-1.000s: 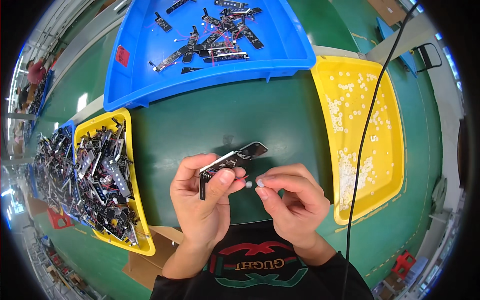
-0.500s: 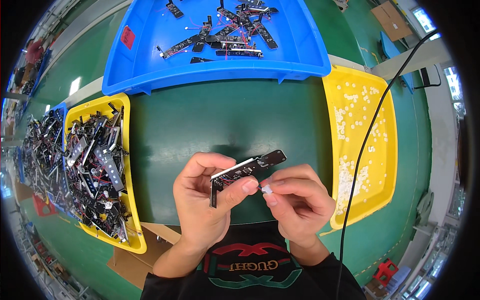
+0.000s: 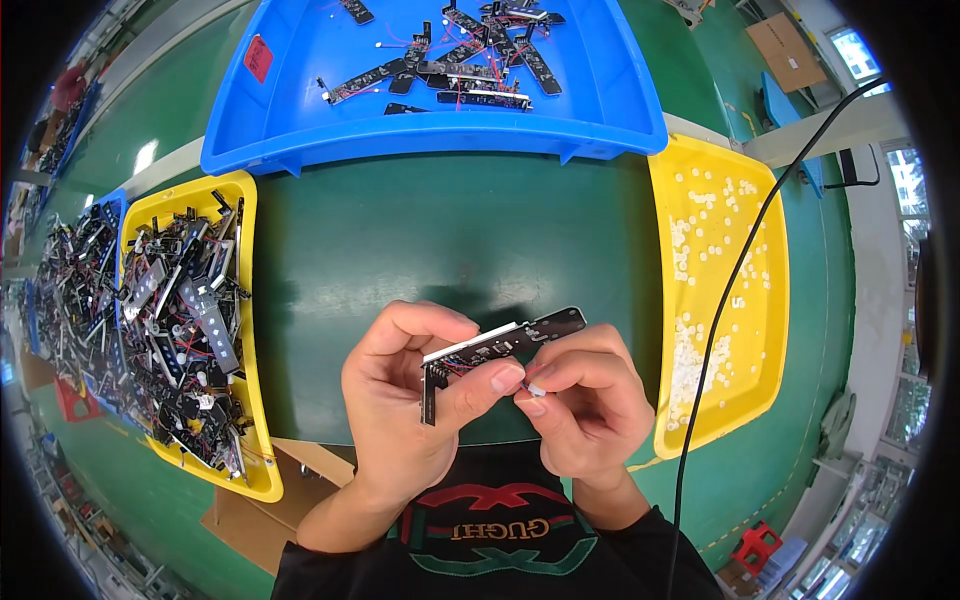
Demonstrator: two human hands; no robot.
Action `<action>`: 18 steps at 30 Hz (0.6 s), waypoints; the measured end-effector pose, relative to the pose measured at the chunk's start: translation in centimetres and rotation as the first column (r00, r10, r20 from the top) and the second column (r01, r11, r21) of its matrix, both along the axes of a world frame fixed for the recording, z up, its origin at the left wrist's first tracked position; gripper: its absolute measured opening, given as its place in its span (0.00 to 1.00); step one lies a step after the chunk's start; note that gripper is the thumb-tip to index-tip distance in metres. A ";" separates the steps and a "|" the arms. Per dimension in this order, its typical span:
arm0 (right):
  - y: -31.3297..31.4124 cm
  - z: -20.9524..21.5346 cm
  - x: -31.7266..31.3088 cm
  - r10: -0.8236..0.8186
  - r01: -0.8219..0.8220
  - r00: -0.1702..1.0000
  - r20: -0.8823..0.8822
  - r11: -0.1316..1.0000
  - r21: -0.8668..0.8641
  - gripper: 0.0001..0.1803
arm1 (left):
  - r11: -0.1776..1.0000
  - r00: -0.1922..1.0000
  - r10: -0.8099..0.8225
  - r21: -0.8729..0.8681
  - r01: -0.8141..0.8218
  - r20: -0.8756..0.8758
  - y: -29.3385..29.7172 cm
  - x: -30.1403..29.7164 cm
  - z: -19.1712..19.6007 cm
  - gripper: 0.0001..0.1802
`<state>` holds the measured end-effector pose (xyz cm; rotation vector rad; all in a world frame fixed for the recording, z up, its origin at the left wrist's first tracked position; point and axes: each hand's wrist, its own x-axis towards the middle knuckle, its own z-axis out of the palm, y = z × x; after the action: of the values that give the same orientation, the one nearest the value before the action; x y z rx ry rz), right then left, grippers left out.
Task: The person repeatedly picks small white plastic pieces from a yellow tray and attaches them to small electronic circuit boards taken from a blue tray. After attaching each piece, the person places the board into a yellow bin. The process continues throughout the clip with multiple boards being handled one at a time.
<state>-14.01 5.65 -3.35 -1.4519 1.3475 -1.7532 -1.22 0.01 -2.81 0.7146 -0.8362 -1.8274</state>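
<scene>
Only part of the work shows as a person, on the near side of a blue tray [image 3: 430,148], holds a dark circuit board [image 3: 505,344] with a pale strip along its upper edge. The left thumb hides part of the board's lower edge, its other fingers are largely lost behind the board, and the far face is out of sight. A small white piece [image 3: 537,391] is mostly covered by fingertips; whether the board's thin wires [image 3: 458,367] run into it cannot be made out. The blue tray itself, strewn with more boards [image 3: 470,75], is cut off by the upper edge of the view. The board lies in the left hand [image 3: 410,395], thumb and fingers clamped on it, its far end jutting past the fingertips and above the right hand [image 3: 598,400]. That hand's thumb and forefinger are pinched together on the white piece, just beside the left thumb. Right of the blue tray and nearer the person, a yellow tray [image 3: 752,340] carries loose white bits, a black cord [image 3: 722,315] crossing in front; left of it and nearer, a second yellow tray [image 3: 265,455] is heaped with tangled boards, many hidden beneath others.
</scene>
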 end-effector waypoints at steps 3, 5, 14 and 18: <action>-0.2 0.0 -0.2 -0.041 0.029 0.985 -0.169 0.997 -0.072 0.11 | 1.000 1.000 -0.010 0.007 0.010 -0.004 0.1 -0.1 -0.1 0.17; -0.1 -0.1 -0.1 -0.074 0.061 0.978 -0.197 0.995 -0.074 0.11 | 1.000 1.000 -0.021 0.020 0.021 -0.011 0.2 -0.3 -0.2 0.17; 1.3 0.4 0.8 -0.150 0.172 0.874 -0.462 0.985 0.007 0.17 | 0.999 0.999 -0.034 0.043 0.034 0.002 -0.1 2.1 0.4 0.15; 3.3 1.1 -3.2 -0.230 0.277 0.798 -0.556 0.961 0.001 0.07 | 0.864 0.787 0.422 -0.463 -0.199 0.450 -3.3 8.5 3.6 0.19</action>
<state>-17.16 8.93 -2.28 -1.8935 1.9657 -1.4466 7.25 -3.26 0.83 1.0529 -1.3168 -1.0993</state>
